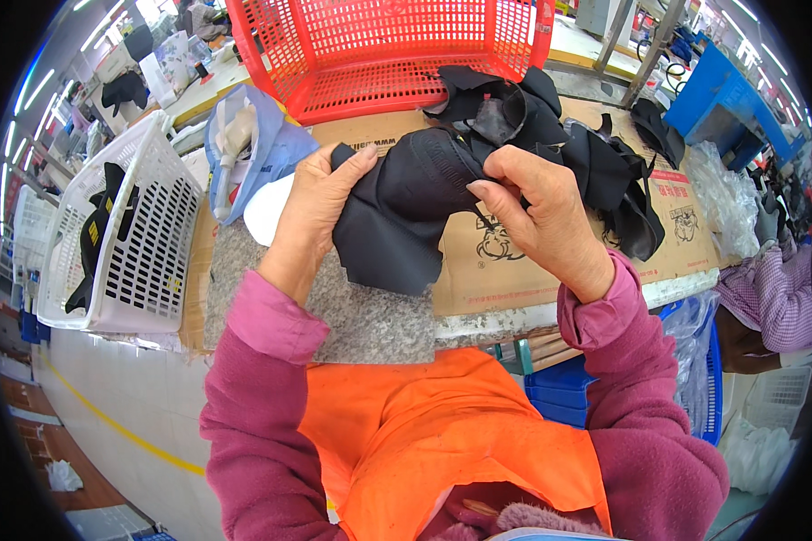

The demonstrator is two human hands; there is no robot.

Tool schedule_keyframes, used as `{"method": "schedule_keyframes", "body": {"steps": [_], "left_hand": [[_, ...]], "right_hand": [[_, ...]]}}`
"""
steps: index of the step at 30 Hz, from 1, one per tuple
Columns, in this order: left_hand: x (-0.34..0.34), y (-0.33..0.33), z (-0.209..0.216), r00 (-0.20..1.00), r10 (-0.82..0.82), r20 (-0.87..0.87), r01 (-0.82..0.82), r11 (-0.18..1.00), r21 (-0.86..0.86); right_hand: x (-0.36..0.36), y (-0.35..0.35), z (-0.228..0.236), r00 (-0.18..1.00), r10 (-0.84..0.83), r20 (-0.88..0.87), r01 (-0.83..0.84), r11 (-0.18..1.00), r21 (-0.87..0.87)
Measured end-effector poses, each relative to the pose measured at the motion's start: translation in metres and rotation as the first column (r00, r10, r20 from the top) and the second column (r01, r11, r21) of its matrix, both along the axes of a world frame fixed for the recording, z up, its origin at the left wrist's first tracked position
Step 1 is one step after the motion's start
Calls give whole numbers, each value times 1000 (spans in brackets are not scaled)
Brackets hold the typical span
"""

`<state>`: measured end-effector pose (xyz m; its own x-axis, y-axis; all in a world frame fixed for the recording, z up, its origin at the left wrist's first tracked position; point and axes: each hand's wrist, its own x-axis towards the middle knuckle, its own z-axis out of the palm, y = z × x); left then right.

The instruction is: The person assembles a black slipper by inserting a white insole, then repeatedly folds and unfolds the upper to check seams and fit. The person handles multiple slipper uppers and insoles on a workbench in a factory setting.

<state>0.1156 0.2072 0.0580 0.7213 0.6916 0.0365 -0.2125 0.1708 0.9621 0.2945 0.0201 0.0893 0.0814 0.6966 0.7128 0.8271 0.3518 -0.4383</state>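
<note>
- Left hand (320, 194): fingers grasp the left end of the black stitched fabric piece (392, 216), thumb uppermost.
- Right hand (546, 203): thumb and index finger pinch the piece's right edge; remaining fingers curled.
- Workpiece position: held between both sets of fingers, above the cardboard sheet (478, 284) and grey speckled slab (370, 325).
- Beyond the right fingers: loose black fabric pieces (595, 167).
- Beyond both hands: red perforated basket (370, 104).
- Left of the left fingers: white perforated basket (153, 261).
</note>
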Motion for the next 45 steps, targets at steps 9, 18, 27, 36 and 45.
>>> {"method": "schedule_keyframes", "body": {"steps": [9,18,27,36,45], "left_hand": [[38,17,-49,870,469,151,-383,449,807],[25,33,3,907,385,172,-365,512,777],[49,10,18,993,101,-61,1,513,858],[55,7,17,932,327,154,-251,280,927],[62,-7,-15,928,327,181,-283,297,912]], "right_hand": [[-4,1,3,987,-41,156,37,999,32],[-7,-1,7,982,-60,180,56,998,31],[-4,-3,6,986,-56,158,58,998,-5],[-15,-3,12,995,-21,98,18,999,29],[-11,-3,-3,975,-88,205,80,996,44]]}}
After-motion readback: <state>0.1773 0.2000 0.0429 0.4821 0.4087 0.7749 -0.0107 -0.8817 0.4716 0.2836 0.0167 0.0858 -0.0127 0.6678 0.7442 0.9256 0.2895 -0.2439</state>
